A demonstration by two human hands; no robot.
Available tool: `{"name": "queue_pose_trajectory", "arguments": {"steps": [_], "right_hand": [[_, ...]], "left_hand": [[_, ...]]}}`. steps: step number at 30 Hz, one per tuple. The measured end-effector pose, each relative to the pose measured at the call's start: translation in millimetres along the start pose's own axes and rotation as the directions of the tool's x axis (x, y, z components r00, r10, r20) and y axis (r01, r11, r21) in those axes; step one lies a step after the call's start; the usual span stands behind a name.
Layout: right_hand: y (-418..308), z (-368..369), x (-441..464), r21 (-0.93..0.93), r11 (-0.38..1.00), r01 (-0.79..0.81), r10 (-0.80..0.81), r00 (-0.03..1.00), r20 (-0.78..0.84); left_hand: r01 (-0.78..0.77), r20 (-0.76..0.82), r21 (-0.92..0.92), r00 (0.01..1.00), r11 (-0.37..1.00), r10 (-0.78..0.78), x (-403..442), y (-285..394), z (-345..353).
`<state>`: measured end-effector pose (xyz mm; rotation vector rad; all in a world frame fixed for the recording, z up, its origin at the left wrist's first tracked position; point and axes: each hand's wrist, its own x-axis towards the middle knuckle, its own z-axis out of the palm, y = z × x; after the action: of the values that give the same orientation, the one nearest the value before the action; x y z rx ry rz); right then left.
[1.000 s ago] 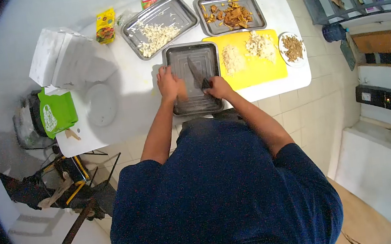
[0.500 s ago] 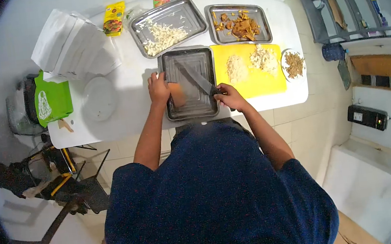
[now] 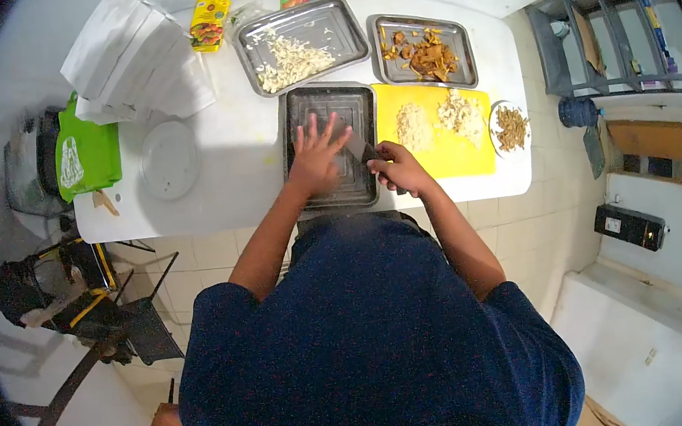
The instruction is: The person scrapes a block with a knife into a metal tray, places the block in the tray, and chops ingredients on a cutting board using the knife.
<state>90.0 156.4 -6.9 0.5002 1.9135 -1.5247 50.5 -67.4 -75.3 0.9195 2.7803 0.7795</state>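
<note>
My left hand [image 3: 316, 159], fingers spread, is over the dark metal tray [image 3: 343, 196] at the near edge of the table. My right hand [image 3: 397, 169] is closed round the handle of a knife [image 3: 362, 147] at the tray's right side. The blade points up and left over the tray, its tip close to my left fingers. Whether my left palm touches the tray or the blade I cannot tell. Right of the tray lies a yellow board [image 3: 458, 163] with two heaps of pale chopped food [image 3: 413, 127].
Behind stand a tray of pale shreds [image 3: 291, 60] and a tray of brown pieces [image 3: 431, 57]. A plate of brown bits [image 3: 512, 127] is at the right. Leftward are a clear round lid [image 3: 168, 160], a white box [image 3: 131, 60] and a green bag [image 3: 88, 150].
My left hand has moved from the tray's left edge to over its middle, with the fingers now spread. My right hand still holds the knife. The camera view has shifted.
</note>
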Motion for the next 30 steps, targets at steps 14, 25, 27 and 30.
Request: {"name": "queue_pose_trajectory", "arguments": {"steps": [14, 25, 27, 30], "right_hand": [[98.7, 81.8, 106.6, -0.582, 0.654, 0.483, -0.672, 0.724, -0.155], [107.1, 105.2, 113.6, -0.663, 0.667, 0.341, -0.589, 0.785, -0.189], [116.2, 98.1, 128.6, -0.397, 0.881, 0.258, -0.363, 0.906, -0.217], [94.1, 84.5, 106.2, 0.248, 0.969, -0.009, 0.037, 0.993, -0.108]], "left_hand": [[0.493, 0.042, 0.221, 0.857, 0.841, -0.514, -46.2, -67.6, 53.7], [0.444, 0.051, 0.099, 0.892, 0.891, -0.45, -70.0, -62.1, 54.0], [0.435, 0.093, 0.139, 0.888, 0.889, -0.449, -69.5, -61.7, 48.9], [0.334, 0.091, 0.057, 0.937, 0.941, -0.338, -69.0, -51.7, 34.4]]}}
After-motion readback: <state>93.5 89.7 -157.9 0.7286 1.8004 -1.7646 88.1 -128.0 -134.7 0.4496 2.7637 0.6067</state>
